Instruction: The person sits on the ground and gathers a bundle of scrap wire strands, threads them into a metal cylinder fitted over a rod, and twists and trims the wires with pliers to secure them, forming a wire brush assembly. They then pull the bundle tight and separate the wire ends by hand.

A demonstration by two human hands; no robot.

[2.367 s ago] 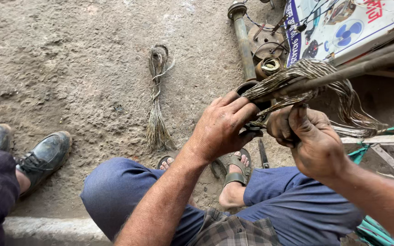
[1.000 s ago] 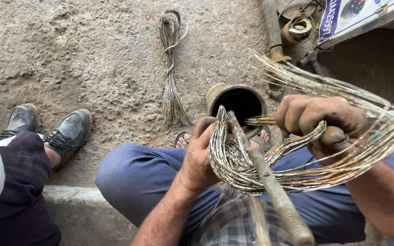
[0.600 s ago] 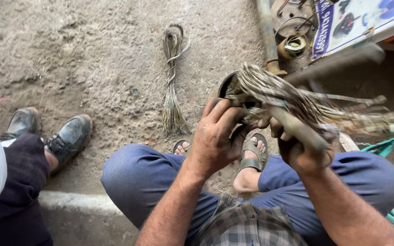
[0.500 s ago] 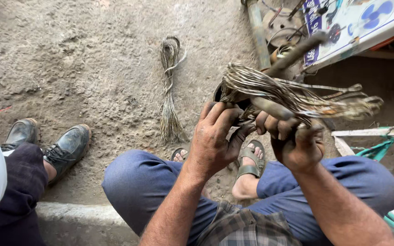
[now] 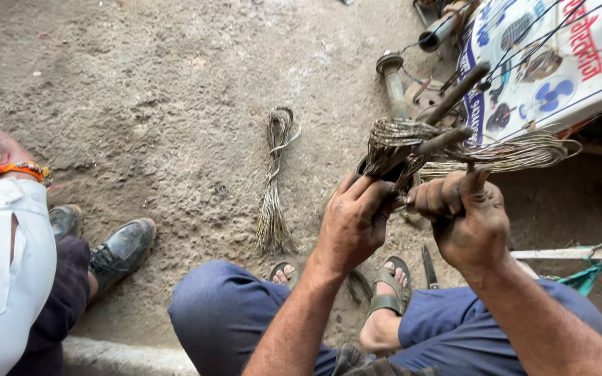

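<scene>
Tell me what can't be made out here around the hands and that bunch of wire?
- Head view: where the left hand and right hand grip the wire bundle is covered by their own fingers.
- The round dark object behind the bundle is almost wholly hidden by hands and wire.
- The metal rod has its lower end lost in the wire.
- The seated neighbour is cut off by the left edge.
- The small blade by the sandal is too small to identify.

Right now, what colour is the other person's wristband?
Orange wristband, clearest in the head view.
</scene>
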